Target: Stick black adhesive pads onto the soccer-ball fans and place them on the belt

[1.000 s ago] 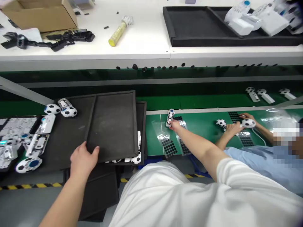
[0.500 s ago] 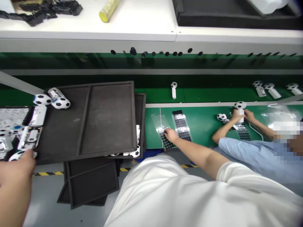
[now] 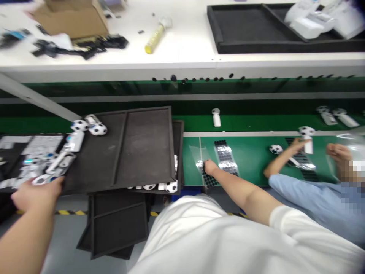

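My left hand [image 3: 37,194] is closed around a white handheld device with a football-patterned head [image 3: 42,179], at the left edge of the dark tray [image 3: 148,148]; motion blur hides its finer parts. More such devices [image 3: 97,128] lie at that tray's back left corner, some with the inside of the casing showing. On the green worktop my right hand [image 3: 210,167] pinches a clear sheet of round black stickers [image 3: 210,180]. Just right of it lies a second sticker sheet [image 3: 225,155].
A co-worker's hand [image 3: 300,145] holds a similar device [image 3: 308,141] at right. One device [image 3: 216,117] stands apart on the green back strip. Overhead, a white shelf [image 3: 182,42] carries a yellow-ended tube [image 3: 154,41] and a black tray [image 3: 242,47]. Dark trays [image 3: 119,226] are stacked below.
The view has shifted, so most things appear lower and further right. My left hand stays at the football-headed device, now with more fingers around it. The co-worker's right hand has moved away from their device.
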Demonstrator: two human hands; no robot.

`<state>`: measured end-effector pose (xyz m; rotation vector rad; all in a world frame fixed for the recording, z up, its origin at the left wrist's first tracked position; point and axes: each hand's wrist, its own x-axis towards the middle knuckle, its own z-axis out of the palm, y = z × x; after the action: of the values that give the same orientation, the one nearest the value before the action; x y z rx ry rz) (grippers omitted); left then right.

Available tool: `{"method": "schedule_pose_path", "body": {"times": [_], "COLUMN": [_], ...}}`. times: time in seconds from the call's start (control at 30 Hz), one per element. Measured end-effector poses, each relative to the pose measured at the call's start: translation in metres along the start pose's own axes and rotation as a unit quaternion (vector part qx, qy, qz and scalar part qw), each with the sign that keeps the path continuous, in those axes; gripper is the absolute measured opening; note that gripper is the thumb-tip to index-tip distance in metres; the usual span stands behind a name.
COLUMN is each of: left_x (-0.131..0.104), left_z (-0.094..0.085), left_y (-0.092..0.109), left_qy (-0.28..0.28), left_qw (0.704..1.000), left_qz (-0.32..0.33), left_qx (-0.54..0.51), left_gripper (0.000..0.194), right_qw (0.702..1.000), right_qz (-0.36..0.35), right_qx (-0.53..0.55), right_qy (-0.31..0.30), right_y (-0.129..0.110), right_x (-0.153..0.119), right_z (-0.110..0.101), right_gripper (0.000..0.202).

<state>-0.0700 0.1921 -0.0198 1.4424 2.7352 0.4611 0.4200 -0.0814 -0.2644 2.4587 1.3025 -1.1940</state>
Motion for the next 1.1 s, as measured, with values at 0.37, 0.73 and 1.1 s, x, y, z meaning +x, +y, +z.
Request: {"method": "schedule_pose_path", "body": {"times": [0.37, 0.73, 1.1], "left_x": [-0.112, -0.221, -0.303], "left_z": [0.001, 0.014, -0.074], "left_y": [0.040, 0.078, 0.105], "left_qy": [-0.067, -0.519, -0.641], "left_qw": [0.882, 0.732, 0.659], "left_qz": [0.081, 0.032, 0.157], "left_qx": [-0.459, -0.440, -0.360], "left_gripper": [0.063, 0.036, 0.052], "right_qw": [0.983, 0.922, 0.887], "right_qz": [-0.047, -0.169, -0.424], "right_qx": [0.142, 0.294, -0.005], "right_qy": [0.103, 0.185, 0.183], "right_y": [0.013, -0.068, -0.143], "right_x": [-0.046, -0.138, -0.247], "right_z": [-0.003, -0.112, -0.197], "right_gripper": [0.013, 0.028, 0.016]}}
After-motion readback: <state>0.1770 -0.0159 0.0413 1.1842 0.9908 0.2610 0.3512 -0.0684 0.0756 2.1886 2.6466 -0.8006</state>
